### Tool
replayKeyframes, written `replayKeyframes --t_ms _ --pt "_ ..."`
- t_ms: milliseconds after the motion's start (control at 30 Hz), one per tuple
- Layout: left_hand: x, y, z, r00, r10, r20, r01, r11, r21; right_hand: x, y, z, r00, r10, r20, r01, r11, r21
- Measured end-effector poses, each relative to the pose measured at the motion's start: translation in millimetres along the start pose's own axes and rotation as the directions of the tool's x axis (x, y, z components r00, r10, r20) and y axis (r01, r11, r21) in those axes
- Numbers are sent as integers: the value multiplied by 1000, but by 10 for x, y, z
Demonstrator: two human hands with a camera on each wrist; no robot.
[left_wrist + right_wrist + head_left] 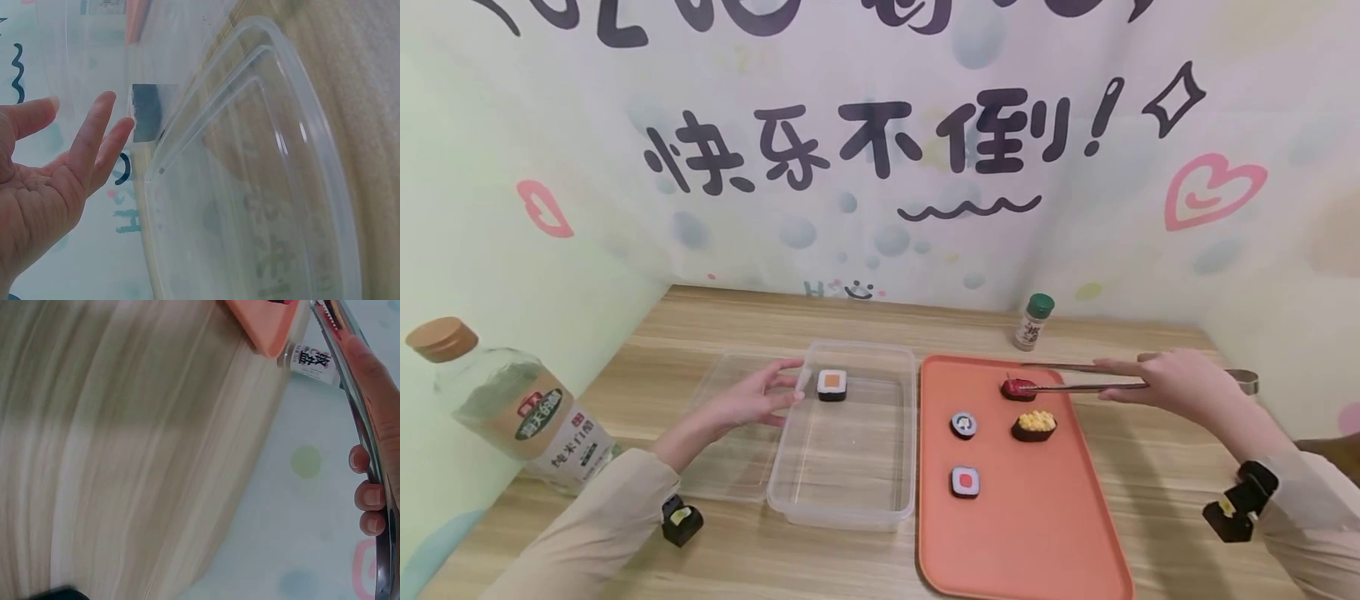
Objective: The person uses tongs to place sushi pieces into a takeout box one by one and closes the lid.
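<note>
Beside a round-cornered tray [1018, 533], the right hand [1187, 392] grips metal tongs [1086, 387]

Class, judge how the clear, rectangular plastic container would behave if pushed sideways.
The container is probably light and slightly flexible, given its thin, transparent walls. Its broad base suggests it would likely slide rather than tip.

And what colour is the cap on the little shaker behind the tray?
The cap is green; the head view shows it best.
</note>
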State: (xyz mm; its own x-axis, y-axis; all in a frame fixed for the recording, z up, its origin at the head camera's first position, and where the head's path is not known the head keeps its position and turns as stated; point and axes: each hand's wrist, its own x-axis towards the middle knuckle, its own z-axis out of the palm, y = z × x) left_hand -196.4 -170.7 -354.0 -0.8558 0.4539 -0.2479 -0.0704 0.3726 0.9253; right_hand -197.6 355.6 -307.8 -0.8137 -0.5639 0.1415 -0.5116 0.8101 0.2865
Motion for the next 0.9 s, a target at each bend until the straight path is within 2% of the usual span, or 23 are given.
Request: replayKeyframes --t_ms 133,533,733,900 --pt "5 14 -7 1000 -5 -2 5 1000 1 -18 1 28 998 17 59 -18 1000 14" --pt "5 7 8 1000 -28 -11 28 999 19 133 -39 31 995 -87 40 88 996 -34" --pt "5 5 5 1000 -22 -5 22 1000 20 164 -61 21 992 -124 23 125 989 -78" --pt "9 9 8 1000 -16 -5 16 1000 24 183 -86 11 988 -147 -50 140 983 -117"
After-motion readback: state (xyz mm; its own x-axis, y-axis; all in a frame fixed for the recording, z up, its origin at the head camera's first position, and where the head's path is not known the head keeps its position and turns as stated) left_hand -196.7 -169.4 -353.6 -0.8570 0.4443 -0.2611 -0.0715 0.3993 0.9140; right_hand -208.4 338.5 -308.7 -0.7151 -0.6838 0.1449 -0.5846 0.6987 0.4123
